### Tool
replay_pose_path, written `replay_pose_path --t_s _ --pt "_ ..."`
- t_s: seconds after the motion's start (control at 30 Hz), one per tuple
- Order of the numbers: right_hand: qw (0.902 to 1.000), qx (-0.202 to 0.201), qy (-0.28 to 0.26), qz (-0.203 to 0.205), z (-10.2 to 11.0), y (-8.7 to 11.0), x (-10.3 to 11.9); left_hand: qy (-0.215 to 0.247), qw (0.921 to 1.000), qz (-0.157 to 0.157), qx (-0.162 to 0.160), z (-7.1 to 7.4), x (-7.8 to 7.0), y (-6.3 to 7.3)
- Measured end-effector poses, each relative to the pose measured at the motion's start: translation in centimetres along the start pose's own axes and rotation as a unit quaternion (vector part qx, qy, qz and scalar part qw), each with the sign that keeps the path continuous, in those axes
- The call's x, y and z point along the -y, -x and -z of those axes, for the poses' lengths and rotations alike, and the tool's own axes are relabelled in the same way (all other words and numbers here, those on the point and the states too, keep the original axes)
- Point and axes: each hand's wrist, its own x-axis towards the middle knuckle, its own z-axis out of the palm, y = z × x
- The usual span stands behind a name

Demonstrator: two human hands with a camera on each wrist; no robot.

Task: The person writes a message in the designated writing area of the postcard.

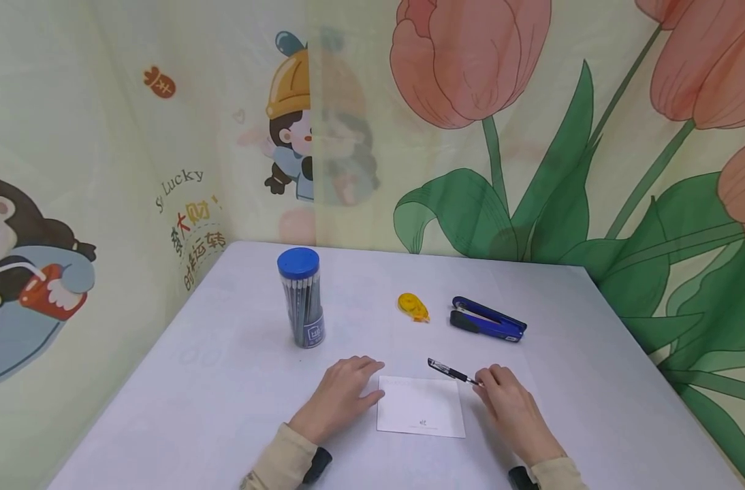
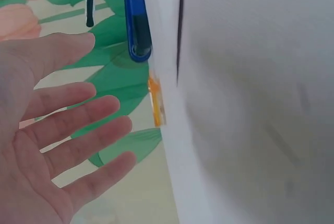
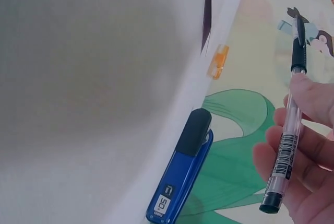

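Pen (image 3: pixel 286 151) common to all views

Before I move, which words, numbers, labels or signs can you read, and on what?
"Lucky": cream printed cloth backdrop.
"大财": same backdrop.
"运转": same backdrop; other characters unclear.
"50": blue-and-black stapler; smaller print unreadable.
Too small or blurred: labels on the clear blue-lidded jar and clear-and-black pen; print on the white rectangular card.

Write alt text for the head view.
A person's right hand holds a pen near the far right corner of a white sheet on a white table; the left hand is at the sheet's left edge. Farther back are a blue-lidded jar of pencil-like sticks, a coiled yellow item and a blue stapler.
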Motion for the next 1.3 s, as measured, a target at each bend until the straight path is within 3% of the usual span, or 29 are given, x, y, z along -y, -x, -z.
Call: replay_pose_path --t_s 0.27,0.53,0.83,0.97,1.3 --pt "0.9998 0.020 0.004 0.006 -0.5 -0.1 1.0 -0.012 0.9994 -0.031 0.004 -0.2 -1.7 -1.2" --pt "0.9991 0.040 0.008 0.012 -0.6 -0.4 1.9 -0.015 0.9980 -0.060 0.009 -0.8 -2.4 -1.8" --pt "0.9976 0.049 -0.013 0.046 -0.6 -0.8 2.1 0.006 0.9984 -0.043 0.036 -1.5 -2.5 -1.9" --pt "0.9965 0.037 -0.029 0.069 -0.6 -0.9 2.0 0.018 0.9982 -0.049 0.028 -1.4 -2.3 -1.8" --pt "0.9944 0.044 -0.050 0.082 -1.0 -0.9 2.2 0.035 0.9951 -0.092 -0.011 -1.7 -2.3 -1.8"
